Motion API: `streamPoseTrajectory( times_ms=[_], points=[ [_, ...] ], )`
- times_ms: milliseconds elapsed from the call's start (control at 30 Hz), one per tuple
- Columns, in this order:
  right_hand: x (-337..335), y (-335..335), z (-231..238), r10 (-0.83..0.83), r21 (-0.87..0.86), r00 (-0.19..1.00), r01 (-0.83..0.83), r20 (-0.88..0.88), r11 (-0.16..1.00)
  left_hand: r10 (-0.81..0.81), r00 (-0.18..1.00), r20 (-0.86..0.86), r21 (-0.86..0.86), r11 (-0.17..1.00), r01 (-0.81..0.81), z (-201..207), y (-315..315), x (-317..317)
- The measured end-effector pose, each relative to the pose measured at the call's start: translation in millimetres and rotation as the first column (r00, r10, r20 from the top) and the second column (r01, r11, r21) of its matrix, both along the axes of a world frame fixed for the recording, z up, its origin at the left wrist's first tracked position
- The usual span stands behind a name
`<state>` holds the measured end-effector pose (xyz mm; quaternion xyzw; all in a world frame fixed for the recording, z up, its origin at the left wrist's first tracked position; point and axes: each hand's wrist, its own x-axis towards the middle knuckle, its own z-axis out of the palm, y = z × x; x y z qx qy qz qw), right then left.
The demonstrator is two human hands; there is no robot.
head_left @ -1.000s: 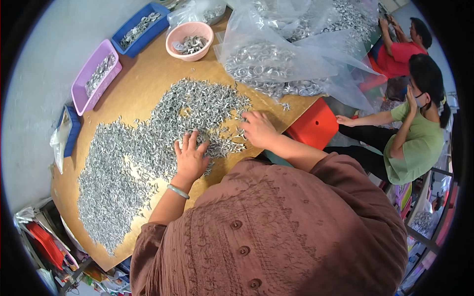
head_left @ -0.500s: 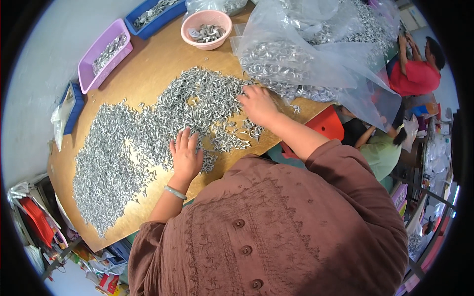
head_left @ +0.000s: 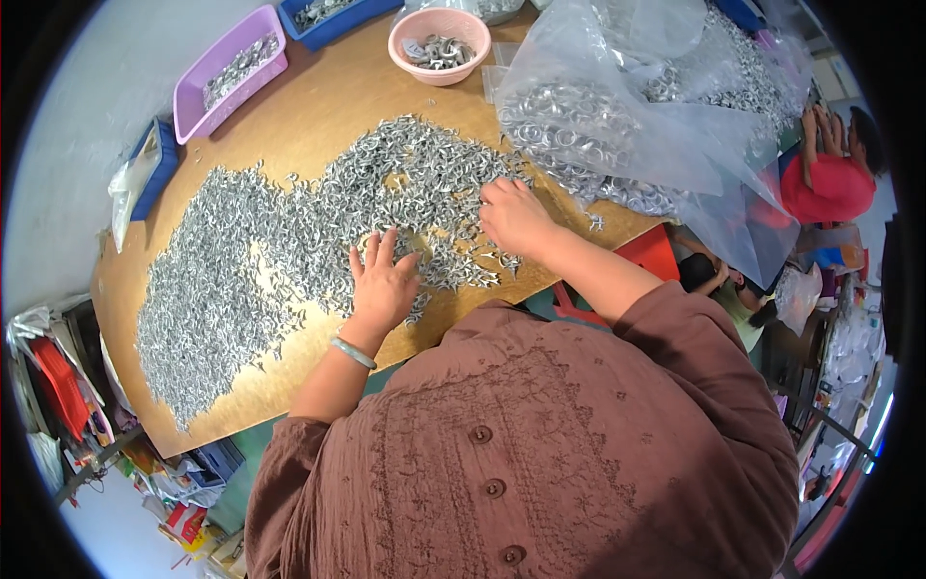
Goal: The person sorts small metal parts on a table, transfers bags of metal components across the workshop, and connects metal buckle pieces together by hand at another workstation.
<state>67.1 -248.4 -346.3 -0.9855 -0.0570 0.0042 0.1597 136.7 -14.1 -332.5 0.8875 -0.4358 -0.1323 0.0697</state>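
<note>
Along the near edge of the bench (head_left: 318, 106), a person in a brown buttoned shirt (head_left: 482, 463); 2 bare hands forward over the top. Left hand (head_left: 383, 288), pale bracelet (head_left: 353, 352) at its wrist: palm down, fingers spread, fingertips at the near margin of the metal pieces (head_left: 231, 261); no grasp seen. Right hand (head_left: 516, 217): fingers bent, tips down at the right end of the same spread; cannot tell whether a piece is pinched. Metal pieces: small, silvery, curved, lying loose in 1 broad layer from close to the near left corner to mid-bench, bare wood showing through in patches. Beyond the right hand, toward the right end, clear plastic bags (head_left: 675, 135) with ring-shaped metal parts inside. Along the left edge, a small blue tray (head_left: 159, 179), then a purple tray (head_left: 207, 124) holding metal parts. Near the far edge, a pink bowl (head_left: 439, 74), partly filled with metal parts, and a larger blue tray (head_left: 352, 26). Off the bench's right side, 2 co-workers: 1 in green (head_left: 743, 314), 1 in red (head_left: 828, 188), farther back.
</note>
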Motion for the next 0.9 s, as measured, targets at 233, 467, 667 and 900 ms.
streamPoseTrajectory(
  times_ms=[233, 467, 667, 900],
  points=[
    [50.5, 26.3, -12.4, -0.133, 0.203, 0.988, 0.115, 0.081, 0.972, 0.038, 0.999, 0.028, -0.243, 0.97, -0.03, 1.4, 6.9, -0.8],
    [51.2, 23.9, -19.6, -0.19, 0.264, 0.982, 0.18, 0.014, 0.948, 0.163, 0.986, 0.034, -0.416, 0.899, -0.134, 2.2, -18.0, 31.4],
    [43.8, 1.9, -17.2, -0.317, 0.375, 0.948, 0.306, -0.033, 0.875, 0.091, 0.993, 0.073, -0.319, 0.946, -0.063, -9.6, -51.4, 46.8],
    [36.7, -16.8, -23.5, -0.31, 0.781, 0.853, 0.514, -0.421, 0.355, 0.131, 0.983, 0.129, -0.212, 0.972, -0.102, -17.6, -68.6, 48.4]
  ],
)
